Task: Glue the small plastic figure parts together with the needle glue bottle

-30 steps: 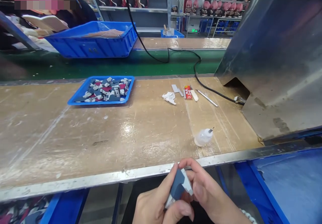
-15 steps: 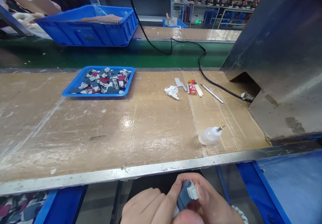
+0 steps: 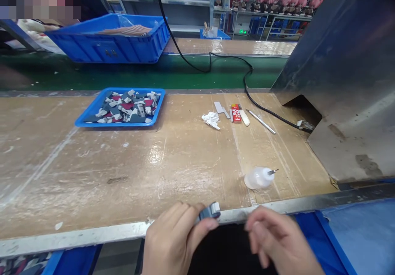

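A: How many pieces are in hand?

B: One. The left hand (image 3: 173,236) pinches a grey-and-white piece (image 3: 206,213) between thumb and forefinger, its pale end toward two o'clock. The piece is at the near edge (image 3: 92,236) of the bench (image 3: 185,155) (whether it touches, I can't tell).

A: And the right hand (image 3: 276,234)?

B: Loosely open, fingers half curled, between three and four o'clock from the piece, with a gap between the two hands.

A: Count the bench for me, clock centred on the piece.

B: One bottle (image 3: 258,178) at two, its nozzle pointing right. One tray (image 3: 88,116) between ten and eleven, heaped with small parts (image 3: 126,107) too jumbled to count. One paper wad (image 3: 211,120) at twelve, one red packet (image 3: 236,113) just past it, one rod (image 3: 261,122) at one, and one cable (image 3: 265,109) curving beyond.

A: Edges and room?

B: A wide stretch of bench top separates tray from bottle. The tray sits close to the far edge; the bottle is near the front one, just beyond the right hand. One metal housing (image 3: 354,81) walls off two o'clock. One bin (image 3: 105,48) stands past the bench, between ten and eleven.
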`<state>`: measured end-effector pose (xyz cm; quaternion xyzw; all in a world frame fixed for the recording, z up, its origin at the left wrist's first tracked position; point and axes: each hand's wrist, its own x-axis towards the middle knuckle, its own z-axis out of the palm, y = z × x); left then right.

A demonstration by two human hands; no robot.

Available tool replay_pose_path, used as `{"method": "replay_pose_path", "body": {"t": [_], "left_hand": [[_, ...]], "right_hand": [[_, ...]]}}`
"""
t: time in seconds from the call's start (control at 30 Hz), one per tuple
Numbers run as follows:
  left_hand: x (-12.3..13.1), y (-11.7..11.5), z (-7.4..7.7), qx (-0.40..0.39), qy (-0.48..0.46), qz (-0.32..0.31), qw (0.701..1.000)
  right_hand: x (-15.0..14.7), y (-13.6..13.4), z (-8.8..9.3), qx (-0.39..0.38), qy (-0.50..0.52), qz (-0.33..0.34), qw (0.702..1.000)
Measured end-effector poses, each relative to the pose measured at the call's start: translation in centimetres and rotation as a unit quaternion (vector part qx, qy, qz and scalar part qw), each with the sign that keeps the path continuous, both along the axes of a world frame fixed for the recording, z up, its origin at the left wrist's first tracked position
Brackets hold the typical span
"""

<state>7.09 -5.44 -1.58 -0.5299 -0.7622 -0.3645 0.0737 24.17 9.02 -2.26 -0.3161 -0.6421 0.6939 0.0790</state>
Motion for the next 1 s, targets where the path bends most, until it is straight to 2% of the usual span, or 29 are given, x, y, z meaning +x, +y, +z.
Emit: {"method": "replay_pose_path", "body": {"t": [0.07,0.1,0.17,0.23,0.37,0.6,0.7,0.83,1.0], "left_hand": [[-0.6,0.7,-0.9,-0.012,0.007,0.019,1.000],[-0.8,0.9,-1.3,-0.018,0.014,0.027,0.999],[-1.1,1.1,-1.9,-0.030,0.035,0.037,0.998],[-1.2,1.2,-2.2,-0.040,0.054,0.036,0.997],[-1.2,1.8,-2.1,-0.026,0.071,0.048,0.996],[-1.2,2.6,-2.1,-0.003,0.038,0.082,0.996],[-1.1,2.5,-2.0,0.010,0.029,0.061,0.998],[-1.0,2.3,-1.6,0.028,0.010,0.029,0.999],[-0.9,1.9,-1.4,0.044,-0.018,-0.016,0.999]], "right_hand": [[0.8,1.5,-0.1,0.140,-0.048,-0.163,0.975],[1.0,2.2,-0.3,0.202,-0.052,-0.214,0.954],[0.7,3.4,-0.9,0.283,-0.050,-0.228,0.930],[-0.2,4.0,-1.4,0.308,-0.062,-0.180,0.932],[-1.8,4.1,-1.8,0.286,-0.065,-0.112,0.949],[-0.2,4.5,-3.7,0.245,-0.025,-0.113,0.962],[0.0,3.8,-3.0,0.195,0.030,-0.158,0.967],[-0.2,2.7,-1.5,0.145,0.074,-0.186,0.969],[0.9,3.5,-2.3,0.153,0.090,-0.155,0.972]]}}
